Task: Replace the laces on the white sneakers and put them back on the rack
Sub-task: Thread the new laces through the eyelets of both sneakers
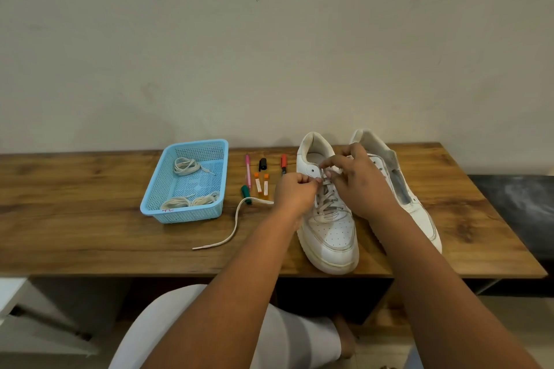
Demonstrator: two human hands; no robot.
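Observation:
Two white sneakers stand on the wooden table (90, 237), toes toward me. The left sneaker (329, 237) has a grey-white lace crossed through its eyelets. My left hand (295, 193) pinches the lace near the upper eyelets, and the lace's loose end (236, 225) trails left across the table. Over the same eyelets, my right hand (358, 184) pinches the lace too. The right sneaker (419, 207) lies behind my right arm, unlaced, its tongue spread open.
A light blue plastic basket (156, 198) at the table's left holds several bundled cream laces (186, 165). Markers and pens (260, 180) lie between basket and shoes. A pale wall rises behind the table. My knee in white trousers (168, 323) shows below the front edge.

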